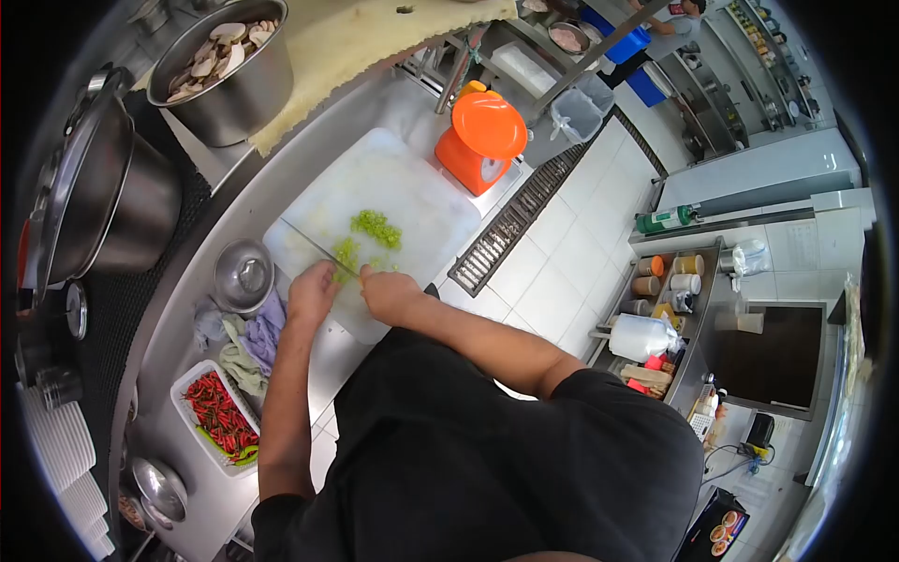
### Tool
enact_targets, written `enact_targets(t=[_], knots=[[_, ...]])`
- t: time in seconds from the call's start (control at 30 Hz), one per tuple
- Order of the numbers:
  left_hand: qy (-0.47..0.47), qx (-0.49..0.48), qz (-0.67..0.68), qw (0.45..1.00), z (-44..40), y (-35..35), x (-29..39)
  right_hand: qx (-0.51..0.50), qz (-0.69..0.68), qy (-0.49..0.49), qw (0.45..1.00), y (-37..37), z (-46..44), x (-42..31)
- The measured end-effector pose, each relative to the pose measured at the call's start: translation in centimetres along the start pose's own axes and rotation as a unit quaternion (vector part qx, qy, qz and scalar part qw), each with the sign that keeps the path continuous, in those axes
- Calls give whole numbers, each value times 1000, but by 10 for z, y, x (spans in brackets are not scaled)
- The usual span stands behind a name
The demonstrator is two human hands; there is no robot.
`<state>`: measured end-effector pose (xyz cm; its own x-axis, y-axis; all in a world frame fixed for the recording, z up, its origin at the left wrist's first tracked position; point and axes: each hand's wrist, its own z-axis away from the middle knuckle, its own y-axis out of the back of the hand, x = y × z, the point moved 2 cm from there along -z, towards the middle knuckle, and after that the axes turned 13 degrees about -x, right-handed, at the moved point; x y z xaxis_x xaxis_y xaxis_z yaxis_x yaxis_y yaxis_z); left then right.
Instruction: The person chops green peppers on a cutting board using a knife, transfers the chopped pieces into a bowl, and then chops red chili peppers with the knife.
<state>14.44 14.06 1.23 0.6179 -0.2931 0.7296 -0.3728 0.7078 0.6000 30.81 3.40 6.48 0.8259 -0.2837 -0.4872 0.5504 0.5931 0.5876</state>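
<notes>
On a white cutting board [412,169] lie small heaps of chopped green pieces [376,228]. My right hand [389,295] is closed round the handle of a knife [314,243], whose blade points up and left across the board beside the green pieces. My left hand [313,290] is at the board's near edge, close to the blade, with its fingers bent together; what they hold, if anything, is too small to tell. A metal bowl [244,274] stands left of the board.
An orange scale [482,140] stands beyond the board. Left are cloths [251,347], a white tray of red chillies [220,417] and large pots [140,197]. A pot of sliced mushrooms [225,84] is at the upper left. Another person [670,33] stands far off.
</notes>
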Motion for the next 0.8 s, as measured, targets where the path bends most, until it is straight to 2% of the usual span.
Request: enact_targets(t=[0.13, 0.23, 0.33, 0.47, 0.53, 0.63, 0.7, 0.8], knots=[[6, -2, 3, 1000, -4, 2, 2, 24, -14, -10, 1000, -11, -10, 2], [-25, 16, 3, 1000, -4, 0, -2, 18, -3, 9, 1000, -4, -15, 4], [4, 2, -8, 1000, -4, 2, 3, 9, -8, -3, 1000, 7, 6, -4], [-16, 43, -5, 999, -8, -3, -3, 22, -7, -6, 1000, -9, -17, 4], [-40, 52, -7, 998, -5, -6, -7, 13, 4, 6, 1000, 6, -3, -3], [-13, 47, -14, 999, -4, -5, -6, -8, -7, -12, 1000, 0, 2, -4], [-31, 48, -16, 998, -3, -5, -2, 6, -4, -23, 1000, -10, -11, 0], [-49, 59, -25, 997, -4, -10, -7, 29, 86, 12, 996, -20, -33, 19]])
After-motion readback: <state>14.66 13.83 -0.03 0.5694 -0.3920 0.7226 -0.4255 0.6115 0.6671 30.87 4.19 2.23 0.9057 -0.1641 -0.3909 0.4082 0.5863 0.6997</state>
